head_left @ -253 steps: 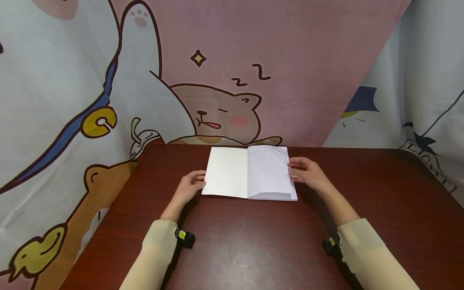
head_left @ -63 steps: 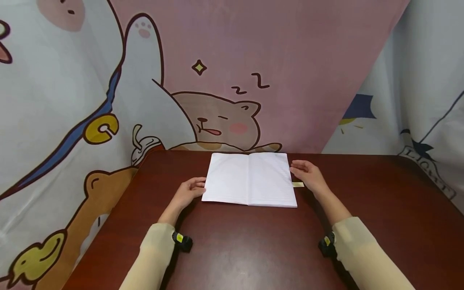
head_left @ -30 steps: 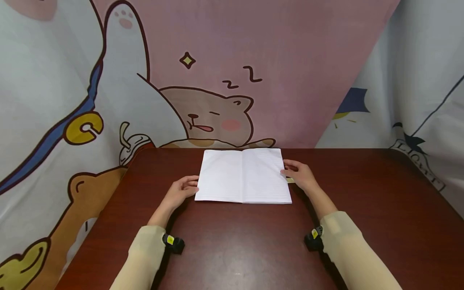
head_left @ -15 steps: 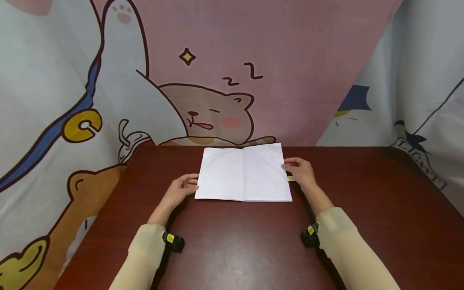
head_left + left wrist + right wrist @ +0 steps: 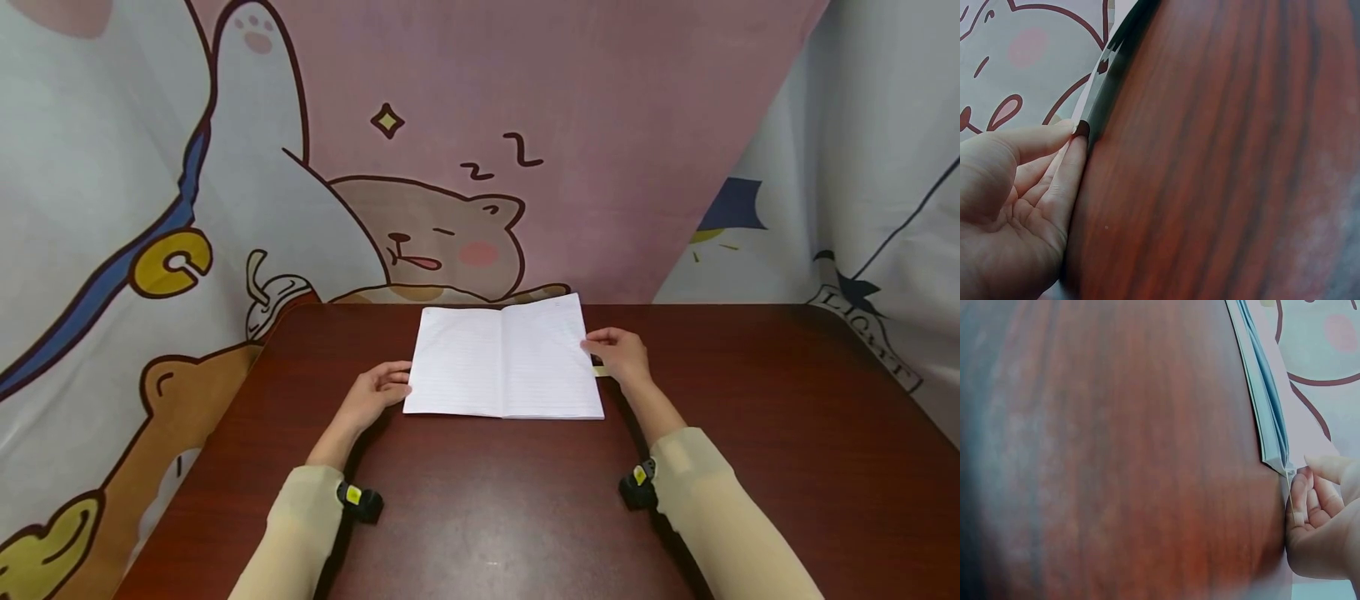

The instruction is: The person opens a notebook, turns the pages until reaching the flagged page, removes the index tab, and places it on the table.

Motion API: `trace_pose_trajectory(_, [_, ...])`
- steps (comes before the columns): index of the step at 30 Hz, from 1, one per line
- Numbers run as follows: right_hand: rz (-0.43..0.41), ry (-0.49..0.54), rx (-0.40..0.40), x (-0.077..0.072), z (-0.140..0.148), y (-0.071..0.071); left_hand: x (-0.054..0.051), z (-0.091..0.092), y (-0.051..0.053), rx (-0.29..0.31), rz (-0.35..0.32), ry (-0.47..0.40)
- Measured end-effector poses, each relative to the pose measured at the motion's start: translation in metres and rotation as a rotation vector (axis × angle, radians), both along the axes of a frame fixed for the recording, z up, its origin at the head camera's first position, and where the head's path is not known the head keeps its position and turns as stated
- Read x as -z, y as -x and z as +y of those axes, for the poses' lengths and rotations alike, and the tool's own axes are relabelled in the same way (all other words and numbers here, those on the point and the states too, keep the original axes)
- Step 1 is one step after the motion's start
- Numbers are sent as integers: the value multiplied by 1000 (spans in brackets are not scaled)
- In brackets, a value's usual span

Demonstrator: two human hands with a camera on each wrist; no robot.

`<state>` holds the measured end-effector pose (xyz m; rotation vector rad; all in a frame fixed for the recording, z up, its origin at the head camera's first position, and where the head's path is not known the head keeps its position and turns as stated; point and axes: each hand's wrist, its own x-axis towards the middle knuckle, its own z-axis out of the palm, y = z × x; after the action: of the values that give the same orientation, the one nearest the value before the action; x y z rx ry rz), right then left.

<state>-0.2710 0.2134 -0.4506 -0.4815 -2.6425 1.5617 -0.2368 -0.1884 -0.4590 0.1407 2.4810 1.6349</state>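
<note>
An open notebook (image 5: 457, 362) with white lined pages lies near the table's back edge. My left hand (image 5: 369, 400) pinches its left edge; in the left wrist view the thumb and a finger of that hand (image 5: 1019, 194) meet on the book's edge. At the right edge, my right hand (image 5: 624, 357) pinches a page whose upper corner is raised. In the right wrist view the thumb and forefinger of that hand (image 5: 1329, 519) hold the page beside the stack of pages (image 5: 1260, 387). A pale yellow tab (image 5: 601, 371) sticks out below the right fingers.
The dark red wooden table (image 5: 487, 500) reaches to a patterned cloth (image 5: 600, 167) hanging behind it, with cartoon animals. Each wrist wears a small black camera, the left one (image 5: 361, 502) and the right one (image 5: 637, 487).
Since the first frame, the left page has gone from blank to lined. Over the last second, the right page's upper corner has risen and the right hand has come to pinch its edge.
</note>
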Motion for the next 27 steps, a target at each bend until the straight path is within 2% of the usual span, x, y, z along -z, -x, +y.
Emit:
trace_pose_trajectory(12, [19, -47, -32, -1, 1, 1, 1, -1, 1, -13, -5, -10])
trace_pose_trajectory(27, [34, -52, -39, -3, 1, -1, 1, -1, 1, 0, 5, -6])
